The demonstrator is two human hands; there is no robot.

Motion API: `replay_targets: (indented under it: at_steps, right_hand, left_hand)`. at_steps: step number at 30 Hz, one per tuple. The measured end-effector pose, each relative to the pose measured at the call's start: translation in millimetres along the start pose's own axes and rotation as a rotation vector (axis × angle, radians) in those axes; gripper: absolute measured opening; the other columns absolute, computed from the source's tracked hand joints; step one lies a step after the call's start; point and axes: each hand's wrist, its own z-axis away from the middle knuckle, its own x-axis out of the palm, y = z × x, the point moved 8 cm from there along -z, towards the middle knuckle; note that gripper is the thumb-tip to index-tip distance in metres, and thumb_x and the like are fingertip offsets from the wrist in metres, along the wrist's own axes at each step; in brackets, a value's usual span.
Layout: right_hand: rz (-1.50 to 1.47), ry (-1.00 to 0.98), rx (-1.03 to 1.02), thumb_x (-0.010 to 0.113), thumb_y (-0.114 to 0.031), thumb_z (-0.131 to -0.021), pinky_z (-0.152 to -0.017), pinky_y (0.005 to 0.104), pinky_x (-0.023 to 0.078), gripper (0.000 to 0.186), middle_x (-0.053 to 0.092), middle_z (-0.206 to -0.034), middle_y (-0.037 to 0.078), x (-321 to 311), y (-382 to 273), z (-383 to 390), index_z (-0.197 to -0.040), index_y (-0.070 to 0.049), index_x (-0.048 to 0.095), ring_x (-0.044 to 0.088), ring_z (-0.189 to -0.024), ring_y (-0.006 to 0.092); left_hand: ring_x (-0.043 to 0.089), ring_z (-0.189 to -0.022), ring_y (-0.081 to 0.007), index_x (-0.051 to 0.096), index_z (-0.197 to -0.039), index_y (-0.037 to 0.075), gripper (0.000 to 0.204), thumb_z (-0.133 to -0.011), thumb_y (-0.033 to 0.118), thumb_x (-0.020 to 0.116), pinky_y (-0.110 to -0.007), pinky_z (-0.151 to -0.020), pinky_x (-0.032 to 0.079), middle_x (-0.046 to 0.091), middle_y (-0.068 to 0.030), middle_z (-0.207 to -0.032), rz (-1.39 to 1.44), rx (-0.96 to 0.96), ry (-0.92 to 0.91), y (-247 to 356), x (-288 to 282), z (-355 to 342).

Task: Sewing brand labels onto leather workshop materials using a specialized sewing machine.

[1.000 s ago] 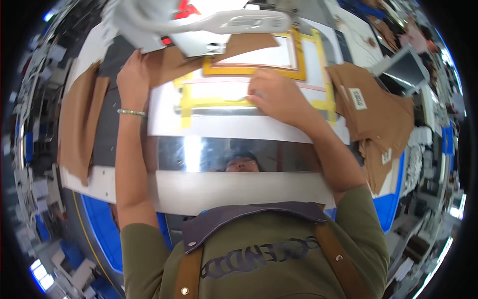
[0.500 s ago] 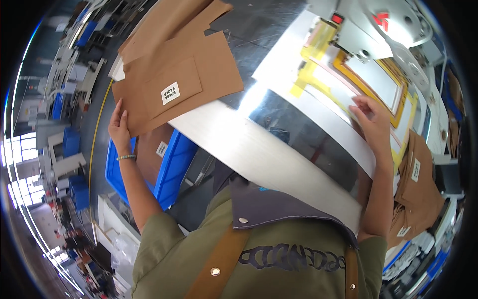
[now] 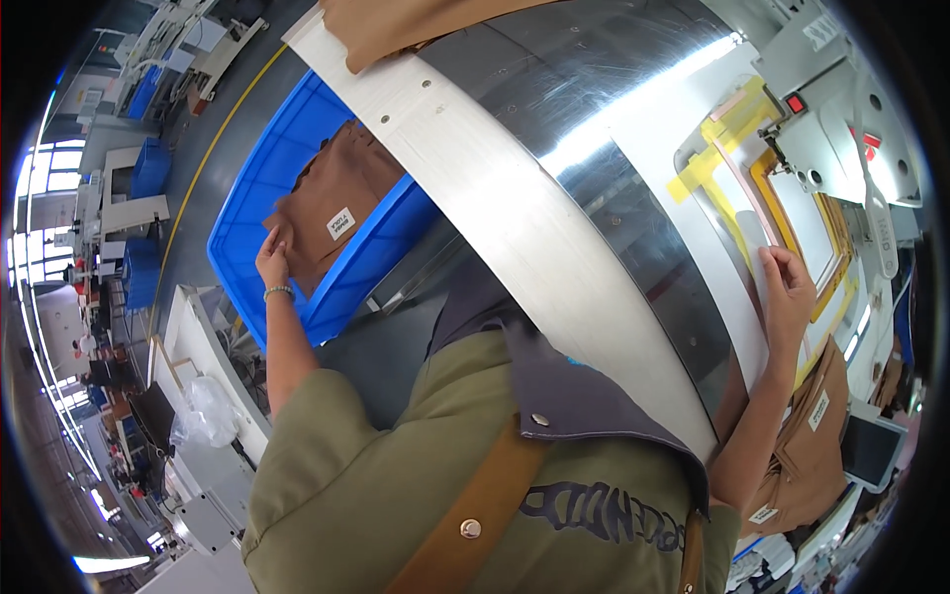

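Note:
At the left, my left hand (image 3: 273,261) has its fingers closed on the near left corner of a brown panel (image 3: 336,193) with a white label. The panel lies inside a long blue bin (image 3: 233,223), over other brown sheets. My right hand (image 3: 789,289) is at the right, fingers bent and pressed together against the edge of a template frame (image 3: 727,188) with yellow tape and a pink strip. Whatever those fingers pinch, if anything, is too small to tell.
A metal worktable (image 3: 554,238) runs between my hands, with brown sheets (image 3: 396,25) at its far end. A white machine head (image 3: 841,148) stands over the template. More labelled brown panels (image 3: 792,445) hang at the right, beside a grey screen (image 3: 873,447).
My left hand has brought the brown panel off the table's left end and down into the blue bin. My right hand's fingers have drawn together at the template. The view has turned.

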Motion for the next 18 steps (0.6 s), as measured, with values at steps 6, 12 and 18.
replay_targets:
  at_steps: [6,12,18]
  right_hand:
    - [0.043,0.012,-0.026,0.078,-0.017,-0.101,-0.088,0.0259,0.052,0.019,0.076,-0.101,0.004,-1,-1,2,-0.110,0.000,0.080,0.068,-0.093,0.0110]
    - [0.040,-0.026,-0.168,0.076,-0.013,-0.100,-0.087,0.0276,0.052,0.020,0.077,-0.100,0.008,10,-14,0,-0.104,0.007,0.077,0.070,-0.095,0.0155]
    - [0.052,-0.046,-0.387,0.075,-0.013,-0.094,-0.083,0.0373,0.055,0.017,0.073,-0.096,0.014,6,-30,2,-0.100,0.003,0.077,0.071,-0.089,0.0300]
  left_hand:
    - [0.063,-0.138,-0.0228,0.069,-0.144,0.000,0.048,-0.100,-0.010,0.054,-0.033,-0.116,0.049,0.065,-0.0137,-0.151,0.309,0.131,0.066,78,3,2]
    - [0.061,-0.138,-0.0202,0.067,-0.146,-0.004,0.046,-0.102,-0.006,0.055,-0.032,-0.116,0.048,0.066,-0.0125,-0.151,0.536,0.467,-0.290,361,62,72]
    - [0.055,-0.145,-0.0174,0.054,-0.157,-0.004,0.050,-0.108,0.006,0.053,-0.031,-0.123,0.040,0.056,-0.0108,-0.162,0.416,0.891,-0.636,559,156,195]
